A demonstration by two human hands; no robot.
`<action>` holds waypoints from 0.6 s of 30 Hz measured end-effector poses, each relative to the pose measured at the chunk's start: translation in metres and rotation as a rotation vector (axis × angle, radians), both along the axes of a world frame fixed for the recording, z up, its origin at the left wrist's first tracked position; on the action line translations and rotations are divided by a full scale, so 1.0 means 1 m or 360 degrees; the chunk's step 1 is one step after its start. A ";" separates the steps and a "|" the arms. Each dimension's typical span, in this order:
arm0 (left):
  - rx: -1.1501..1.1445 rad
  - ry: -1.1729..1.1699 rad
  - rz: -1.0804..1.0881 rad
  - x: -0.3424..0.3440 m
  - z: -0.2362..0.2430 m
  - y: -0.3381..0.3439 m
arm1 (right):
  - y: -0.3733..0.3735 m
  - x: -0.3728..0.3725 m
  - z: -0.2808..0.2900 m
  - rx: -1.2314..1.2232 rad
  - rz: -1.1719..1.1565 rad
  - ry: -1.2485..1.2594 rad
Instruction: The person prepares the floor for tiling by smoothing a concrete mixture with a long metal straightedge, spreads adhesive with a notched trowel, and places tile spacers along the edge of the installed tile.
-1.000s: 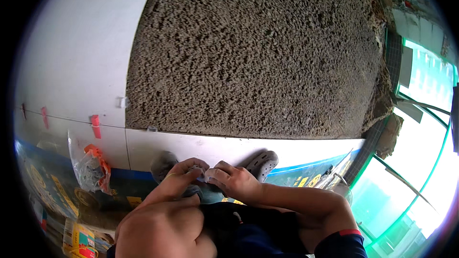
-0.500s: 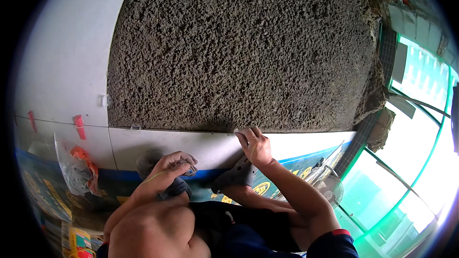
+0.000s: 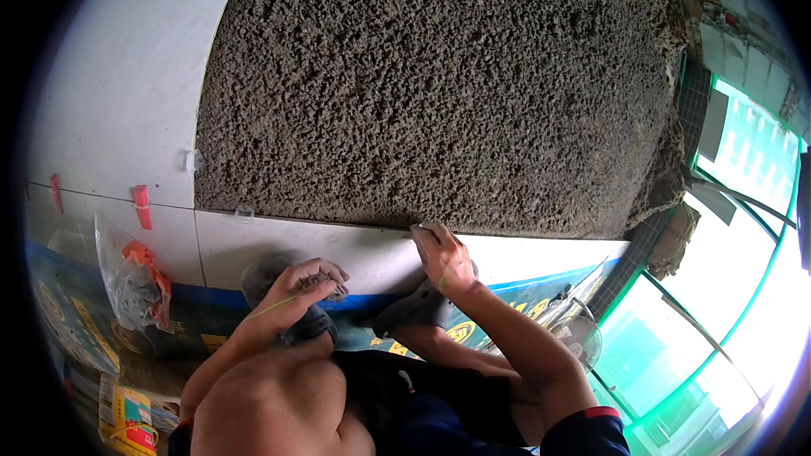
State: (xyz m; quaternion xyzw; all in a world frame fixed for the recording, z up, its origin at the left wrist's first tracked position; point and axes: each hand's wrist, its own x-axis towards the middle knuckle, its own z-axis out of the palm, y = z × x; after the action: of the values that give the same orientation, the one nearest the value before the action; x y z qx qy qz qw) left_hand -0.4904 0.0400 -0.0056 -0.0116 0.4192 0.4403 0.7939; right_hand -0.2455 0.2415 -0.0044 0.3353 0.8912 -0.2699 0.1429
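Observation:
My right hand point(image 3: 443, 263) pinches at the far edge of the white tile strip point(image 3: 363, 249), where the rough grey mortar bed point(image 3: 422, 101) begins. A small whitish tile levelling clip seems to be at its fingertips, mostly covered by the fingers. My left hand point(image 3: 306, 285) is curled, palm up, around several small translucent levelling clips point(image 3: 336, 291) above the strip's near edge. Another clear clip point(image 3: 244, 214) stands in the strip's far edge to the left. One more clip point(image 3: 192, 160) sits at the side of the large white tile point(image 3: 118, 76).
Red wedges point(image 3: 141, 207) sit across the tile joint at left. Near them lies a clear plastic bag point(image 3: 131, 283) with orange and grey pieces. Grey shoes point(image 3: 418, 308) on my feet are beside the strip. A fan point(image 3: 580, 339) and green-framed glazing point(image 3: 718, 287) are at right.
The view has shifted slightly. My right hand has turned a little, its fingers now lower over the tile edge. The left hand stays curled around its clips.

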 end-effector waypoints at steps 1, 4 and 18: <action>-0.0005 -0.0001 0.0002 0.000 0.000 0.000 | 0.000 -0.001 0.001 -0.0052 -0.0032 -0.0047; -0.0014 -0.0030 0.0075 0.001 -0.001 0.000 | -0.001 -0.002 0.000 -0.0069 -0.0076 -0.0151; -0.0079 -0.0022 -0.0162 0.010 0.003 0.008 | -0.017 -0.047 0.062 -0.0048 0.0504 0.0048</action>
State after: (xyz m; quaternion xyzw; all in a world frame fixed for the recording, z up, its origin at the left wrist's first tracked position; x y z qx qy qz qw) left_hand -0.4803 0.0483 -0.0024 -0.0129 0.4247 0.3888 0.8175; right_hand -0.2926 0.2242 0.0579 0.1842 0.9309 -0.2622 0.1754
